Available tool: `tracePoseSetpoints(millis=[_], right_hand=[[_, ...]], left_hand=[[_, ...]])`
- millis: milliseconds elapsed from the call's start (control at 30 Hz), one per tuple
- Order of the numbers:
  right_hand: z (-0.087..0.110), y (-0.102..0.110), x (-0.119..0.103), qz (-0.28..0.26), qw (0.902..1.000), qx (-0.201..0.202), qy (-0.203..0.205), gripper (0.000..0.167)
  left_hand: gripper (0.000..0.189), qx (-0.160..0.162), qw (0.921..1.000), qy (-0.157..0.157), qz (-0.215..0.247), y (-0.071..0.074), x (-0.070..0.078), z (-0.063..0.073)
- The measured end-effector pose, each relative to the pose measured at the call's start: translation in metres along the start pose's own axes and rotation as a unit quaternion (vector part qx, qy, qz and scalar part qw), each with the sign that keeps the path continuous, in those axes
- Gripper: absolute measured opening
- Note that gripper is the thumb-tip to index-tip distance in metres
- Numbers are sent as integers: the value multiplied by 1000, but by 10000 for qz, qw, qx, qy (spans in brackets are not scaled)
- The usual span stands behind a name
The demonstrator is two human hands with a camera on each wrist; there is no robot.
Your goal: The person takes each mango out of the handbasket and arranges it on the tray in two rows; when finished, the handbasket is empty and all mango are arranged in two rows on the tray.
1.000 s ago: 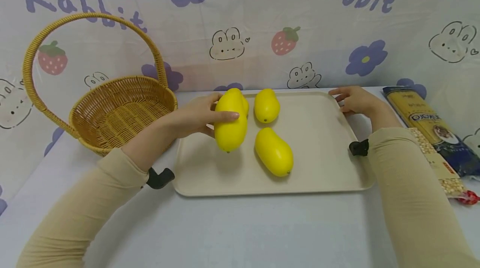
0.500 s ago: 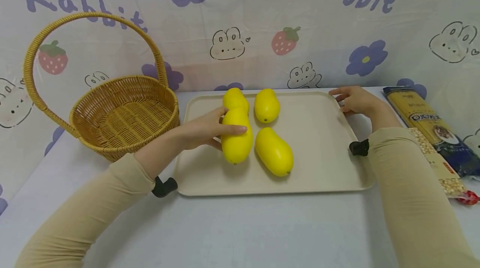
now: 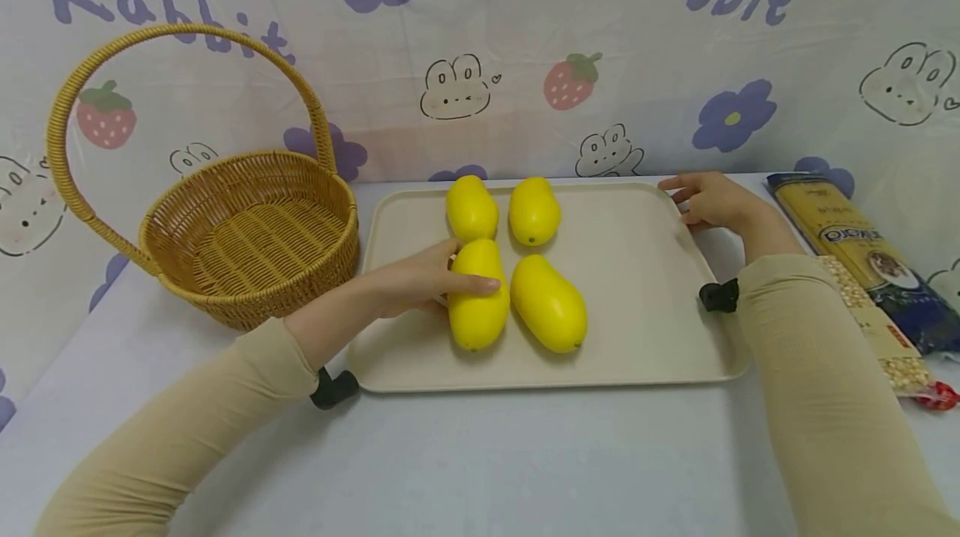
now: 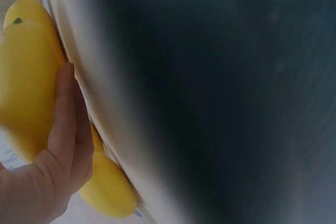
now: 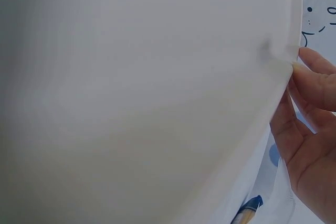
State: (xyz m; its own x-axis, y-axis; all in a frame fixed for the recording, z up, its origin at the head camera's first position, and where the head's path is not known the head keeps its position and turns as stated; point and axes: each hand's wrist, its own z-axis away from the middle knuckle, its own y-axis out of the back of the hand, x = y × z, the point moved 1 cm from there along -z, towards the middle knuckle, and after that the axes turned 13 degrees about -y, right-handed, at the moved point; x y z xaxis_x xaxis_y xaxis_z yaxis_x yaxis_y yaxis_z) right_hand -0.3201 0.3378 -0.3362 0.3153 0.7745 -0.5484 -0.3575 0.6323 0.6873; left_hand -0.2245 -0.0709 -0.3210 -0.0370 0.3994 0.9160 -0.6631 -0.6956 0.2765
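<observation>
My left hand (image 3: 420, 278) grips a yellow mango (image 3: 478, 312) from its left side, thumb across the top, low over the left half of a beige tray (image 3: 645, 328). In the left wrist view the fingers (image 4: 63, 114) lie along the mango (image 4: 23, 77). Three more mangoes are on the tray: one at the back left (image 3: 471, 208), one at the back (image 3: 534, 212), and one (image 3: 549, 303) just right of the held one. At the far right corner, my right hand (image 3: 712, 202) holds the tray's rim, its thumb (image 5: 315, 85) on the edge in the right wrist view.
A wicker basket (image 3: 161, 249) with a tall handle, nothing in it, stands left of the tray. To the right lie a blue and yellow packet (image 3: 862, 245) and a bag of pale kernels (image 3: 903, 374). A printed cloth (image 3: 510, 37) hangs behind.
My left hand has brought the held mango down toward the front and slightly right, uncovering the back-left mango. The right hand has stayed at the tray's corner.
</observation>
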Motion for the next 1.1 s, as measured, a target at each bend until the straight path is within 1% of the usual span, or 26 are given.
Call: tracePoseSetpoints(millis=[133, 267, 333, 433, 533, 633, 767, 833, 1100], right_hand=[[0, 0, 0, 5, 10000, 1, -13, 70], [0, 0, 0, 14, 10000, 7, -6, 69], [1, 0, 0, 15, 10000, 2, -3, 69], [2, 0, 0, 24, 10000, -10, -7, 69], [2, 0, -1, 27, 10000, -16, -5, 69], [2, 0, -1, 37, 10000, -18, 9, 69], [2, 0, 0, 46, 10000, -16, 24, 69], [2, 0, 0, 35, 10000, -12, 30, 69], [2, 0, 0, 53, 10000, 19, 15, 70]], left_hand=[[90, 103, 9998, -2, -169, -2, -3, -1], [95, 192, 9987, -64, -463, -3, -4, -3], [96, 214, 9980, -44, -597, -3, -4, -3], [98, 273, 9963, -16, -818, -4, -5, -3], [97, 354, 9934, -77, -1085, -4, -6, -4], [94, 501, 9880, -95, -1455, -6, -6, -4], [90, 659, 9751, -11, -2117, -8, -5, -5], [88, 697, 9692, 52, -2361, -8, -4, -5], [88, 654, 9619, 200, -2647, -7, -4, -4]])
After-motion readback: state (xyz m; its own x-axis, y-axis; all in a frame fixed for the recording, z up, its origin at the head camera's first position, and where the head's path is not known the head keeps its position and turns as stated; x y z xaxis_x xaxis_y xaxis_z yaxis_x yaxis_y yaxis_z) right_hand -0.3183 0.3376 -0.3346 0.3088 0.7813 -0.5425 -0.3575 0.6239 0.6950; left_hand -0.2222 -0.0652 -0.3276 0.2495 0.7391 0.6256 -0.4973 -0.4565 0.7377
